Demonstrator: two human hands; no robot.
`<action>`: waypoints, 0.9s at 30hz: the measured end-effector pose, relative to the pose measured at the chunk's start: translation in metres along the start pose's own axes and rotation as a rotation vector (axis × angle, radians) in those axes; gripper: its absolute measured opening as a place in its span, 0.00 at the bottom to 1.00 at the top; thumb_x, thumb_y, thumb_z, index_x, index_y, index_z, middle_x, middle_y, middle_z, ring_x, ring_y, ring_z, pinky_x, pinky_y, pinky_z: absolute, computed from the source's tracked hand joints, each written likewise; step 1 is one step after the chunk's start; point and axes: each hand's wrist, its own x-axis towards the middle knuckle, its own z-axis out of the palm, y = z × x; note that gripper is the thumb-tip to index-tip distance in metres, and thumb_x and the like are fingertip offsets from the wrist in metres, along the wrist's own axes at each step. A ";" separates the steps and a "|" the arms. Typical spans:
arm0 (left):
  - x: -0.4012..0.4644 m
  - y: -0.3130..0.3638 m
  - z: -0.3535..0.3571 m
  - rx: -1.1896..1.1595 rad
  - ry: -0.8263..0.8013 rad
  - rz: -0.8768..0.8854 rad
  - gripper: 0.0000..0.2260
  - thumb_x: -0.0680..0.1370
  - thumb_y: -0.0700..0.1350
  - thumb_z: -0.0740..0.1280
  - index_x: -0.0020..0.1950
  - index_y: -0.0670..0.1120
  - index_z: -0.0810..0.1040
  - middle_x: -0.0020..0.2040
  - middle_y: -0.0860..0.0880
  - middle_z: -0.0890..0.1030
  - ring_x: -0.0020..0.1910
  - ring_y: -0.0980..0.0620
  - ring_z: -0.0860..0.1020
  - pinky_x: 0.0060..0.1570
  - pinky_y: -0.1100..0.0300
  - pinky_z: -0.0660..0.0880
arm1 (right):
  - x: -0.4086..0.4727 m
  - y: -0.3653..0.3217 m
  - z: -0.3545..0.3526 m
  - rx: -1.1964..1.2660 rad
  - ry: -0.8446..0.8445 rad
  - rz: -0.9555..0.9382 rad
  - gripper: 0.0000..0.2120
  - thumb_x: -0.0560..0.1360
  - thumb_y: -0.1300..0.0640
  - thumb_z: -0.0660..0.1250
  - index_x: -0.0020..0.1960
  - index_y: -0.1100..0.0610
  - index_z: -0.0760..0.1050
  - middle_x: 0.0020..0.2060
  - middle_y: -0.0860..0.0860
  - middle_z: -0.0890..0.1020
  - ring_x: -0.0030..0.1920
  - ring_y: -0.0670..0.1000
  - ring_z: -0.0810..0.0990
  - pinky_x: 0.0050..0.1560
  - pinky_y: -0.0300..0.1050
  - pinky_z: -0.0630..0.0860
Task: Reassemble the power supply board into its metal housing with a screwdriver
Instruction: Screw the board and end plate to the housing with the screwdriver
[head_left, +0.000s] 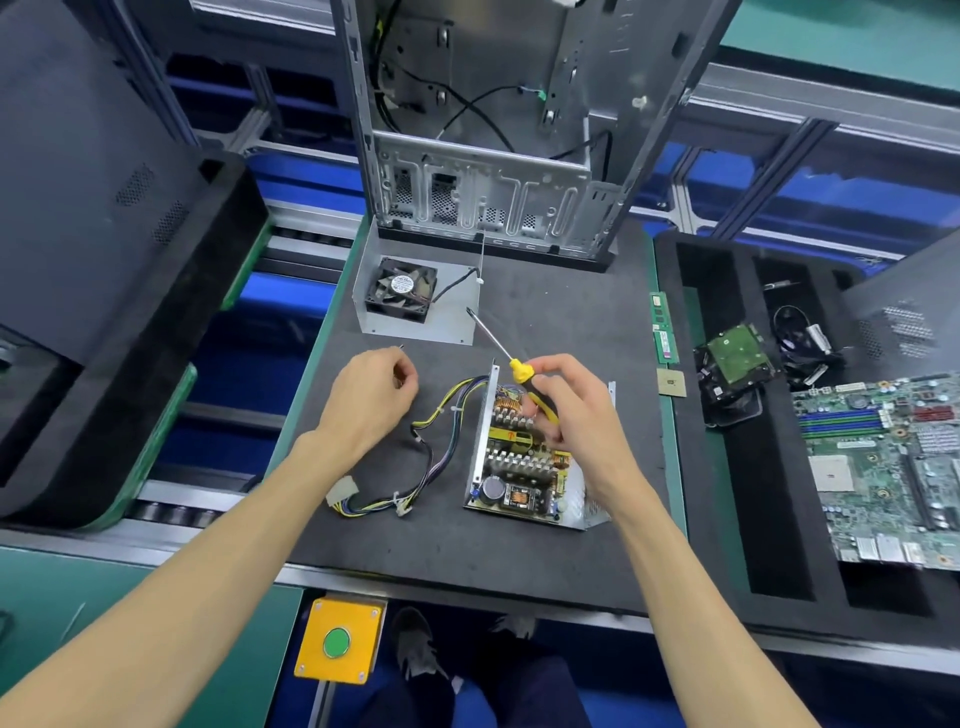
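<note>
On mat | board (524, 462) seated in housing (592, 512) | right hand (571, 410) grips screwdriver (511, 361) | left hand (371, 392) curled, contents unclear

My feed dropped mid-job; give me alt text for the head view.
The right hand grips a yellow-handled screwdriver above the power supply board sitting in its open metal housing; the left hand pinches something small beside the wiring harness.

Bare forearms (218, 545), dark trousers (530, 686), sneakers (415, 644)
</note>
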 end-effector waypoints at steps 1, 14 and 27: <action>0.000 -0.001 -0.001 -0.001 -0.020 -0.020 0.05 0.77 0.42 0.67 0.42 0.48 0.80 0.34 0.55 0.79 0.39 0.51 0.78 0.42 0.54 0.77 | 0.000 0.000 0.000 0.001 0.003 0.004 0.09 0.74 0.50 0.63 0.50 0.49 0.80 0.34 0.49 0.79 0.27 0.49 0.62 0.28 0.43 0.57; 0.000 -0.022 0.004 0.077 -0.117 -0.070 0.13 0.74 0.34 0.64 0.48 0.48 0.84 0.36 0.57 0.77 0.40 0.53 0.77 0.44 0.61 0.71 | 0.002 -0.001 0.005 0.021 -0.023 0.002 0.07 0.74 0.52 0.63 0.48 0.49 0.79 0.33 0.50 0.79 0.26 0.47 0.64 0.26 0.37 0.60; 0.000 -0.014 -0.006 -0.023 -0.065 -0.072 0.05 0.73 0.39 0.70 0.40 0.49 0.80 0.36 0.55 0.81 0.37 0.55 0.80 0.39 0.62 0.73 | 0.006 -0.003 0.011 -0.003 -0.030 -0.026 0.07 0.79 0.58 0.63 0.51 0.52 0.79 0.33 0.51 0.79 0.26 0.45 0.66 0.26 0.34 0.63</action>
